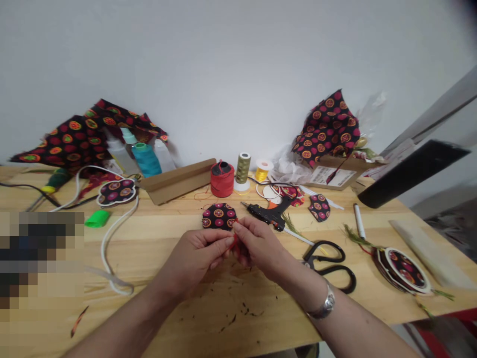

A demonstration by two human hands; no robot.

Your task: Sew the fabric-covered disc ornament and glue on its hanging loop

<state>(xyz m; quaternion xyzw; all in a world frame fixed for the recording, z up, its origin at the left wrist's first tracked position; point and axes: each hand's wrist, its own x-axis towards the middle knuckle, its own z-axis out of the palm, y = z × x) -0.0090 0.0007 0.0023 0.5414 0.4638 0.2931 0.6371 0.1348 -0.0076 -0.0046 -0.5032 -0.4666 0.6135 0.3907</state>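
Observation:
My left hand and my right hand meet at the middle of the table, fingers pinched together. Between them shows a bit of red thread, partly hidden by the fingertips. Just beyond my fingers lies a flower-shaped piece of dark patterned fabric, its near edge covered by my hands. A spool of red thread stands behind it. The black glue gun rests close to my right hand, and black-handled scissors lie beside my right forearm.
Olive and yellow spools stand near the wall beside a cardboard tray. Patterned cloth lies heaped right, bottles and a teal spool left. A white cord, green object and round stacked pieces flank my arms.

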